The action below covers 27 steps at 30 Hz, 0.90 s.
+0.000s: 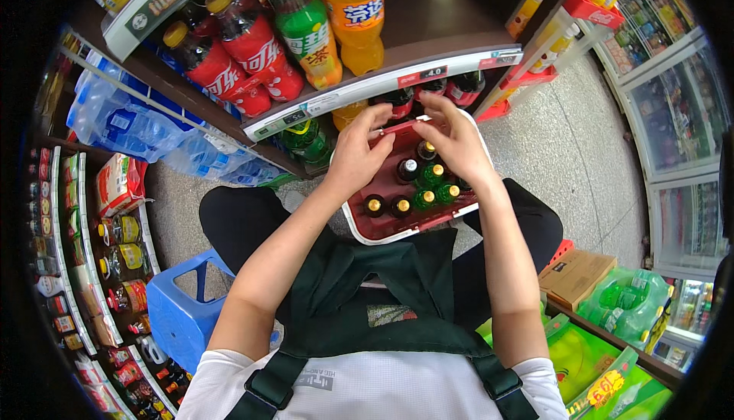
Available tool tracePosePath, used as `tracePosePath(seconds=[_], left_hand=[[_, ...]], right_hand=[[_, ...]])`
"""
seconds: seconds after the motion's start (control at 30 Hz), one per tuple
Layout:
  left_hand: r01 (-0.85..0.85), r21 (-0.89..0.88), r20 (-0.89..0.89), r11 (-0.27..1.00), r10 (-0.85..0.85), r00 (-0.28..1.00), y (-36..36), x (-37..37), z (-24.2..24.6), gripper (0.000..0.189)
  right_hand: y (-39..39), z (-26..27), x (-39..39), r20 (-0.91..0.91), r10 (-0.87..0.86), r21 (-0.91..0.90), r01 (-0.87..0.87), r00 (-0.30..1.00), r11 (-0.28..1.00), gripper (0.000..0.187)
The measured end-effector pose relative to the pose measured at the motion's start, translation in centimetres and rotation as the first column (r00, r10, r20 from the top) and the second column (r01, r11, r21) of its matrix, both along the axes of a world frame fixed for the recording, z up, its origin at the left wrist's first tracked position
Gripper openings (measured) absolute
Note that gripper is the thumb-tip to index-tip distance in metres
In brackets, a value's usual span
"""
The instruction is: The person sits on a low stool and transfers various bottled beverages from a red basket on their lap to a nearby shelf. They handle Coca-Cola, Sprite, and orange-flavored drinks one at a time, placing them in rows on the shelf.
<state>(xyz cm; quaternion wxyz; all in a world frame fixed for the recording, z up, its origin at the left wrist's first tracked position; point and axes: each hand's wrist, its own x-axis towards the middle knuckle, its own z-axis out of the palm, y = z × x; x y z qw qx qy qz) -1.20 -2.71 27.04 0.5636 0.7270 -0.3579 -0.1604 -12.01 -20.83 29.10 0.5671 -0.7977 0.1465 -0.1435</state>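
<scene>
A red plastic basket with a white rim [367, 238] stands between my knees, several capped glass bottles upright in it. Some are green bottles [431, 174]; others are dark bottles [374, 205]. Over the basket's far left part is my left hand [362, 150], fingers curved and apart, nothing seen in it. My right hand [450, 139] hovers over the far right part, fingers likewise spread and holding nothing visible. Just beyond my fingertips, dark soda bottles with red labels [401, 102] stand under the shelf edge. Whether my fingertips touch them or the basket rim, I cannot tell.
Above hangs a shelf edge with price strips [384, 85], bearing red-labelled cola bottles [261, 47] and a large orange soda bottle [354, 18]. Wrapped water bottles [137, 127] lie left. A blue plastic stool [183, 311] is at lower left, a cardboard box [576, 276] at right.
</scene>
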Motion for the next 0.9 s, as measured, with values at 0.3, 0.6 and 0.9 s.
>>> tracePosePath(seconds=[0.3, 0.6, 0.9], left_hand=[[0.36, 0.366, -0.297, 0.858, -0.259, 0.919, -0.6, -2.7, -15.1, 0.034], [0.569, 0.555, -0.421, 0.607, -0.385, 0.821, -4.5, -3.9, -22.9, 0.086], [0.63, 0.627, -0.485, 0.459, -0.403, 0.776, -7.3, -4.1, -30.4, 0.114]], right_hand=[[0.6, -19.0, -11.8, -0.463, -0.232, 0.104, 0.312, 0.855, 0.944, 0.044], [1.9, -33.7, -11.3, -0.651, -0.276, 0.33, 0.591, 0.707, 0.737, 0.029], [2.5, -31.6, -6.1, -0.822, -0.187, 0.423, 0.797, 0.537, 0.431, 0.031]])
